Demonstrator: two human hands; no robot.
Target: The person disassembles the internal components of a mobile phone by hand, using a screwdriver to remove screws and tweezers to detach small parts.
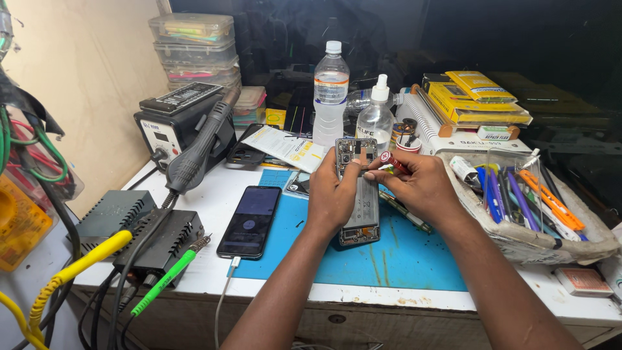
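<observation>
While my left hand [332, 194] clamps the opened phone [358, 194] by its left edge on the blue mat [414, 259], its long axis runs away from me, camera end far; my right hand [421, 188] sits just right of it, nearer the upper half, fingers pinched together on a small red-capped tube [393, 161] whose tip touches the exposed grey metal interior; a second, intact black phone [249, 220] lies flat to the left

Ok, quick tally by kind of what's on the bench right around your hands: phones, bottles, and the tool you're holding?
Phones: 2, the opened phone steadied by the left hand, and the black phone lying plugged in.
Bottles: 2, the tall water bottle and the spray bottle.
Red-handled tool in the right hand: 1.
Total: 5.
</observation>
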